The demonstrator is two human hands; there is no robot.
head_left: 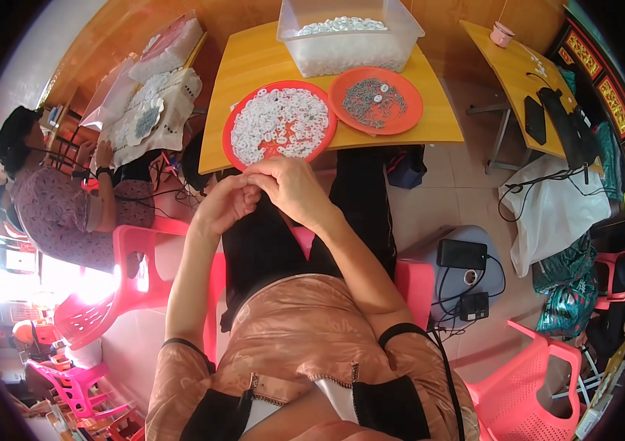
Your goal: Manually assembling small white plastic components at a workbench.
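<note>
My left hand (225, 204) and my right hand (295, 189) meet in front of the table's near edge, over my lap. Fingers of both are pinched together at the tips. Whatever lies between them is too small or hidden to make out. Just beyond, a red round tray (236, 151) bears many small white oval plastic pieces (279, 121), with patches of red showing through. Right of it, an orange round tray (406, 121) holds thin grey metal pieces (371, 103) and a white oval piece or two; its left rim touches or overlaps the red tray.
A translucent bin (349, 55) of white pieces stands at the back of the yellow table (437, 125). At left, another person (70, 191) works at a cloth-covered table. A grey stool (430, 253) with a black device and cables is on my right, near pink chairs (529, 382).
</note>
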